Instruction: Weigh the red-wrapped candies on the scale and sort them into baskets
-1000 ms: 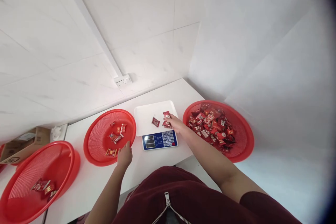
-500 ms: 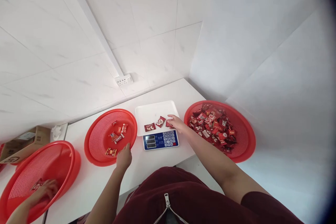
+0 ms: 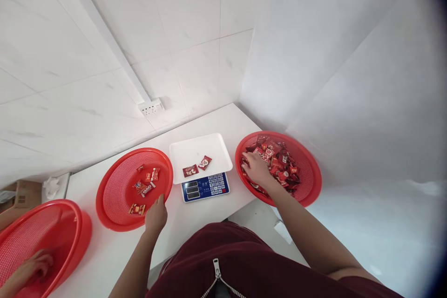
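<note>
My left hand point(image 3: 156, 215) is closed over the near right rim of the middle red plastic basket point(image 3: 102, 195). Several small wrapped snacks point(image 3: 140, 188) lie spread on that basket's bottom. My right hand point(image 3: 257, 168) is inside the right red basket point(image 3: 312, 186), its fingers bent down among a heap of red snack packets point(image 3: 279, 160). Whether a packet is pinched there is hidden. Between the baskets stands a digital scale point(image 3: 205, 187) with a white tray point(image 3: 199, 144). On the tray lie a dark red packet point(image 3: 190, 171) and a tilted red-and-white packet point(image 3: 205, 163).
Another person's hand point(image 3: 33, 267) reaches into a third red basket point(image 3: 82, 237) at the lower left. Behind it are a cardboard box point(image 3: 30, 193) and a crumpled white tissue point(image 3: 51, 186). A wall socket point(image 3: 151, 107) sits above the white table point(image 3: 223, 116).
My right hand has moved from the scale tray into the right basket. The red packet under it has left the tray; two packets stay. My left hand keeps its place on the rim.
</note>
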